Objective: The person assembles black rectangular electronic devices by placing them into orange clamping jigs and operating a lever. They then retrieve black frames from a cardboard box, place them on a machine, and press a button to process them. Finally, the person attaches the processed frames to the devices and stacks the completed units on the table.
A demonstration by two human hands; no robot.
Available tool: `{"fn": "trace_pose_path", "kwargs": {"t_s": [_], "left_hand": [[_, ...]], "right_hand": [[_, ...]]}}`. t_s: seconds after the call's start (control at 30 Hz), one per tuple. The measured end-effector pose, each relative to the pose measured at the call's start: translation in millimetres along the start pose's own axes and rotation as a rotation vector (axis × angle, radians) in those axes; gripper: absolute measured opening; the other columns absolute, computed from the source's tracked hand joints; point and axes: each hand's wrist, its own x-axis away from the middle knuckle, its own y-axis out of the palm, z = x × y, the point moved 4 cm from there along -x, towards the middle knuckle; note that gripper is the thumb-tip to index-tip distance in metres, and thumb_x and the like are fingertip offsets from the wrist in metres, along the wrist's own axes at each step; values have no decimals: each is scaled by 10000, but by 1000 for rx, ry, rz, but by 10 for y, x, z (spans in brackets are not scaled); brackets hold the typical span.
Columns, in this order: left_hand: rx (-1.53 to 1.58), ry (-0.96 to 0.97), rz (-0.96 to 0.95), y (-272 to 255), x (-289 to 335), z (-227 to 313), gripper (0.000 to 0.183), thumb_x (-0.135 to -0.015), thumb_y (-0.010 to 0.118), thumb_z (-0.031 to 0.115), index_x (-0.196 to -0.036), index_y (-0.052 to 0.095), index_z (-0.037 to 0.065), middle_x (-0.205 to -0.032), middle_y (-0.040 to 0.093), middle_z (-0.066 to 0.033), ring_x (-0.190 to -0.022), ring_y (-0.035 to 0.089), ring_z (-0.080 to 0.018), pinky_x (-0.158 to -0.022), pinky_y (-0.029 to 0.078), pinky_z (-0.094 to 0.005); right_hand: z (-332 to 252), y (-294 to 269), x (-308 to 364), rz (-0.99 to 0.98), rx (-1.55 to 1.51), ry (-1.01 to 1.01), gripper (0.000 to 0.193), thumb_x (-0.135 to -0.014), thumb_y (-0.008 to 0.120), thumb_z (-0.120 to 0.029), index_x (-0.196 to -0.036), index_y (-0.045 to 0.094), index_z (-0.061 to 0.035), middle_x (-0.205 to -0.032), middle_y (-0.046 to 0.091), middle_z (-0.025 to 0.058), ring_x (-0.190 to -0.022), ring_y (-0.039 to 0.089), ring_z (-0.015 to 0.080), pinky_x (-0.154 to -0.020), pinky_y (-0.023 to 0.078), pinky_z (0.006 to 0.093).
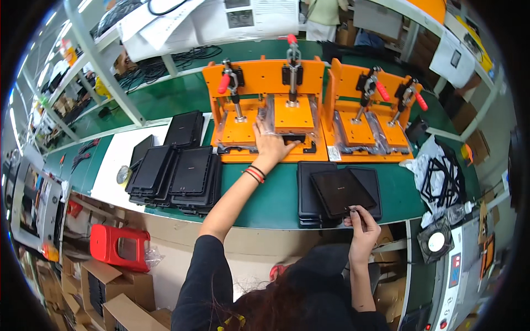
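My left hand (pixel 270 145) rests with its fingers spread at the front of an orange clamping fixture (pixel 301 69), between its two pressing blocks. The right block (pixel 292 117) sits higher than the left block (pixel 237 129), and a black part shows beneath it. My right hand (pixel 362 223) pinches the near edge of a flat black panel (pixel 342 192). This panel lies tilted at an angle over two stacks of black panels (pixel 309 205) at the table's front edge. Clear film hangs around the fixture's blocks.
A second orange fixture (pixel 364 124) with red-handled clamps stands at the right. Several black panels (pixel 190 171) are piled at the left. A white bag with black frames (pixel 440 179) lies at the right end, near a fan (pixel 436 241). A red stool (pixel 120 246) stands below the table.
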Motion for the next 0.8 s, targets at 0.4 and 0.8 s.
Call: {"fn": "trace_pose_path", "kwargs": {"t_s": [0.4,0.8], "left_hand": [[259,103,568,-130,428,-10,229,-758,677,213,-909,660,42,-840,628,-122,-866,594,-275,-826,460,-400],[-262,491,287,147,154,235,112,-747,574,132,-742,655,55,-732,636,-69,-725,625,-198,-655,485,-314]], "right_hand": [[-4,-62,-9,-51,-52,70,115,-878,609,-19,-958,661,46,-828,611,55,-679,608,103,-638,510,224],[-12,-105,49,-18,-95,47,149,-883,612,-37,-1001,646,47,-808,631,43,-632,555,76,-611,481,228]]}}
